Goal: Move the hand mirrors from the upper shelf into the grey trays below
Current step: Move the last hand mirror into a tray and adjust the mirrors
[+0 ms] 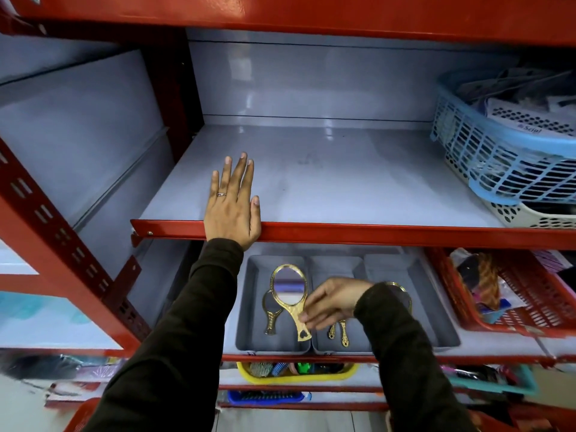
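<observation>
My right hand pinches the handle of a gold hand mirror, fingers closed on it, its oval glass tilted toward eleven o'clock over the left grey tray. At nine o'clock of it a smaller mirror lies in that tray. More handles show in the middle tray. Further up, my left hand lies flat and open, holding nothing, on the upper shelf.

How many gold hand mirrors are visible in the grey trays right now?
5, at least: a large one held by the right hand and a small one in the left tray; two handles and a rim behind the sleeve.
</observation>
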Action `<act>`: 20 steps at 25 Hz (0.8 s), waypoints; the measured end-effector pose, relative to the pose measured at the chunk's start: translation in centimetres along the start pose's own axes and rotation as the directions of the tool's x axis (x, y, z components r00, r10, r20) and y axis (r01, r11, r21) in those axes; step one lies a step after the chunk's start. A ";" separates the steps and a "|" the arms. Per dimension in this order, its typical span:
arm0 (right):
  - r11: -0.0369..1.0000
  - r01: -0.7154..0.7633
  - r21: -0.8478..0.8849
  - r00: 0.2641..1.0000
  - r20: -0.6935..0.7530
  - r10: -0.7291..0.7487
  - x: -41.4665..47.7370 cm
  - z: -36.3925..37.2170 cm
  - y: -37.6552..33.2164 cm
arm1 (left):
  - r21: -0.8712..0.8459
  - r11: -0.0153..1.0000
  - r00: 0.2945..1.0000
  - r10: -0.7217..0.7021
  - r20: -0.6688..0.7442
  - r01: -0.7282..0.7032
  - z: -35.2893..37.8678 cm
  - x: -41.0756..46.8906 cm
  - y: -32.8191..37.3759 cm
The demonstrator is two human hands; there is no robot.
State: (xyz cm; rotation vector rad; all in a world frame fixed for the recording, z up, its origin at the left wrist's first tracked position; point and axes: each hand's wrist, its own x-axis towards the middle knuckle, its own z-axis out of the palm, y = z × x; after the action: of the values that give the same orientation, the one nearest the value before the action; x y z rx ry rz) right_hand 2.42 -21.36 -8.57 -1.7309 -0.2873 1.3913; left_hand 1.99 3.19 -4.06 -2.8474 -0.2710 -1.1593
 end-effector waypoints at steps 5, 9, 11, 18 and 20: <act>0.985 -0.135 0.106 0.954 -0.257 0.158 9.2 2.3 3.1 | -0.010 1.000 1.000 0.021 -0.015 -0.022 0.2 0.0 -0.2; 0.955 -0.128 0.267 0.884 -0.406 0.232 14.6 3.6 4.3 | -0.015 0.999 0.999 0.043 -0.032 -0.044 0.5 0.2 -0.5; 0.955 -0.117 0.272 0.865 -0.445 0.232 16.1 3.7 4.7 | -0.008 0.999 0.998 0.048 -0.034 -0.048 0.7 0.2 -0.5; 0.988 -0.138 0.068 0.816 -0.558 0.152 15.6 3.5 5.7 | 0.004 0.998 0.998 0.055 -0.011 -0.055 0.7 0.3 -0.5; 0.986 -0.053 0.156 0.818 -0.559 0.133 14.4 3.2 5.9 | 0.002 0.999 0.999 0.046 0.012 -0.046 0.8 0.0 -0.7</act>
State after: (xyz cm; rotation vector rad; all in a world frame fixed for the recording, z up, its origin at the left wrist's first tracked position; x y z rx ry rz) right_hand 2.65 -13.96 -22.63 -1.9729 0.2240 0.8680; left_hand 2.38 3.99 -4.62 -2.8437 -0.2058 -1.1337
